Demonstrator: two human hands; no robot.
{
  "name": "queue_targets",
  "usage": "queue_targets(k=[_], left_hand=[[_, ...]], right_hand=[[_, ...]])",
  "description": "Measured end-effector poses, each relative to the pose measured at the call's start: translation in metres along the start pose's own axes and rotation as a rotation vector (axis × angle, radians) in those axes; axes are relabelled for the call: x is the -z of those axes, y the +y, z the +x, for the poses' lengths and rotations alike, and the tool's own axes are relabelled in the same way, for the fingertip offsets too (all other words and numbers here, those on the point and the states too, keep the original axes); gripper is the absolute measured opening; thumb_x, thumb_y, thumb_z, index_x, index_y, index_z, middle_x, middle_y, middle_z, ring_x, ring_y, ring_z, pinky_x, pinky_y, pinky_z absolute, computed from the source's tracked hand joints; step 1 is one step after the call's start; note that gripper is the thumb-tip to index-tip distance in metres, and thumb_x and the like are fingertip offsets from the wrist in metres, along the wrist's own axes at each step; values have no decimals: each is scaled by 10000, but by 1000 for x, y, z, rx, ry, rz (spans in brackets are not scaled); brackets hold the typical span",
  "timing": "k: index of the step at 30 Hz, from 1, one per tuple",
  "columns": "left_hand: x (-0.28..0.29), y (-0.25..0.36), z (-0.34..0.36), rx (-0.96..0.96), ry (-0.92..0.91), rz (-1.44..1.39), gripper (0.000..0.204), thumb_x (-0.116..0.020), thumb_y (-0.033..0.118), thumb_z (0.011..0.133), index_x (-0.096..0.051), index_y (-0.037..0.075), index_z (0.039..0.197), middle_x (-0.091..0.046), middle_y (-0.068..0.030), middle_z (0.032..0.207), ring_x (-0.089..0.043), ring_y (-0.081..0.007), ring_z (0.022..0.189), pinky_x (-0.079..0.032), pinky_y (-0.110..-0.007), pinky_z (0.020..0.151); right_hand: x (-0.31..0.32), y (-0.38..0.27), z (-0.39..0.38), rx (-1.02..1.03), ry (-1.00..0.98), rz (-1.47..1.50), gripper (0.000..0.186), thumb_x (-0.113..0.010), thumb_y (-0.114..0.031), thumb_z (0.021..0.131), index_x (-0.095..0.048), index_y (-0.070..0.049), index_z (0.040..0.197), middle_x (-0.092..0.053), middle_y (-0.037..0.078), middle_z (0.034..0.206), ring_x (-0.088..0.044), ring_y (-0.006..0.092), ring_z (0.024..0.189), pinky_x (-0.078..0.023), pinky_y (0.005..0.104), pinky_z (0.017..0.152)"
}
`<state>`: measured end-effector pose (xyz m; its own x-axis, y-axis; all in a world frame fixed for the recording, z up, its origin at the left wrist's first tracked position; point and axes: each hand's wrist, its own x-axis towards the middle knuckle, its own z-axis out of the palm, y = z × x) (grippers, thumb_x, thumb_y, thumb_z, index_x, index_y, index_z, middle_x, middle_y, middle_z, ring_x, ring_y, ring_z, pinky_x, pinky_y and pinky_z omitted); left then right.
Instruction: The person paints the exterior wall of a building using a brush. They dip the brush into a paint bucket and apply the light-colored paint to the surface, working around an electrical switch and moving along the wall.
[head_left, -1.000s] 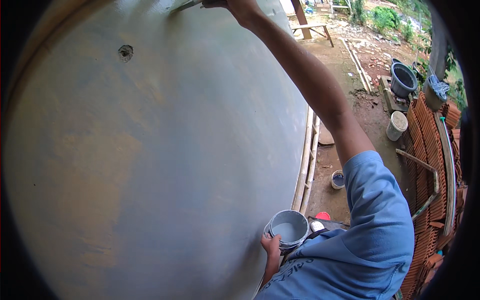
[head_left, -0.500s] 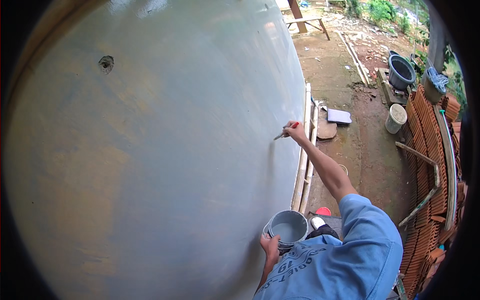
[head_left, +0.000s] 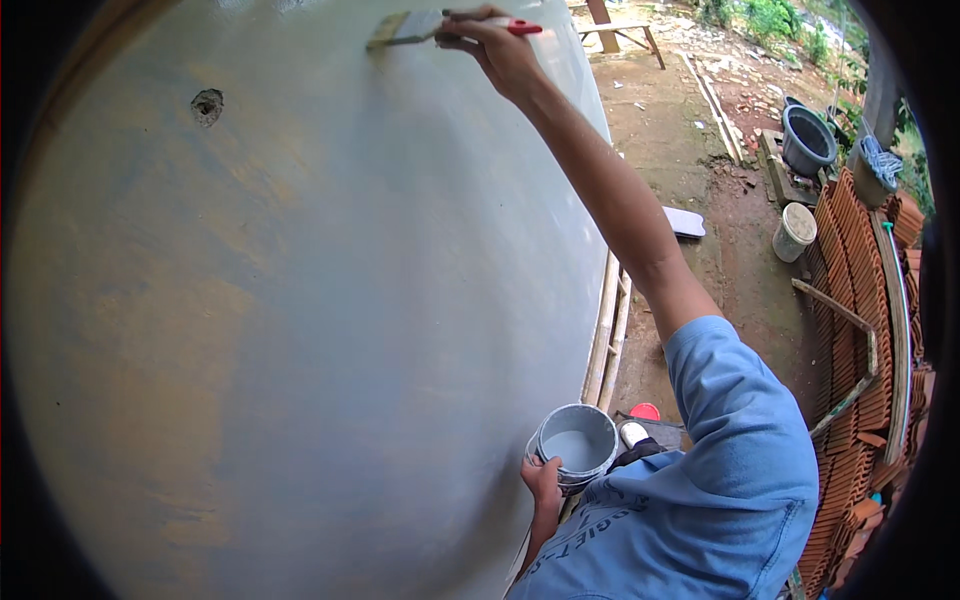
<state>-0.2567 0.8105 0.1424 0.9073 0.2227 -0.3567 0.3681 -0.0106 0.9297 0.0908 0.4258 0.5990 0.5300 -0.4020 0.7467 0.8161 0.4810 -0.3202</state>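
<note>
High up against the grey-painted wall (head_left: 380,330), my right hand (head_left: 495,50) is closed round a paintbrush (head_left: 410,29) with a red-tipped handle. Its bristles meet the wall surface, or come very near it. Down by my body, my left hand (head_left: 542,480) grips the rim of a paint bucket (head_left: 607,468), thumb over the edge. Light grey paint (head_left: 577,450) lies inside it. Patchy yellowish streaks show through the coat on the wall's left side, and a small rough hole (head_left: 207,107) sits at its upper left.
Bamboo poles (head_left: 604,345) run along the wall's foot. Stacked orange roof tiles (head_left: 850,410) fill the right side, near a lidded white bucket (head_left: 795,232) and a dark tub (head_left: 808,140). A wooden bench (head_left: 620,32) stands far back. A red lid (head_left: 645,412) lies by my shoe (head_left: 633,433).
My right hand has swung up and to the left with the paintbrush, from low on the wall's right edge to near its top. My left hand and the bucket stay almost in place.
</note>
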Motion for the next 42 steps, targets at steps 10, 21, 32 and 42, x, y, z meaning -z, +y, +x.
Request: queue_targets(k=[10,21,32,42], left_hand=[[4,21,-1,75,-53,82,416,-695,-92,562,-396,97,782,-388,23,743,-429,-98,595,-365,-285,479],[-8,37,1,-17,-140,85,366,-649,-108,601,-387,82,772,-371,38,726,-386,-63,587,-319,-259,481],[-30,37,11,-232,-188,117,277,-631,-59,635,-396,-16,775,-439,-12,733,-421,-65,656,-369,-268,528],[-30,57,10,-201,-223,293,317,-609,-70,635,-337,42,753,-381,3,713,-340,-59,603,-281,-265,495]], right_hand=[[269,73,-404,-895,598,-661,119,-722,29,735,-633,7,813,-666,104,755,-694,201,681,-600,320,628],[154,-95,-461,-830,367,-815,191,-667,-89,884,-574,-43,1044,-637,63,907,-628,126,706,-533,281,652],[28,-115,-532,-1238,106,-932,198,-707,-173,894,-684,23,886,-694,80,716,-660,111,689,-533,292,645],[12,-80,-565,-1082,15,-1260,235,-686,-220,820,-712,7,769,-627,223,645,-633,359,597,-519,417,624]])
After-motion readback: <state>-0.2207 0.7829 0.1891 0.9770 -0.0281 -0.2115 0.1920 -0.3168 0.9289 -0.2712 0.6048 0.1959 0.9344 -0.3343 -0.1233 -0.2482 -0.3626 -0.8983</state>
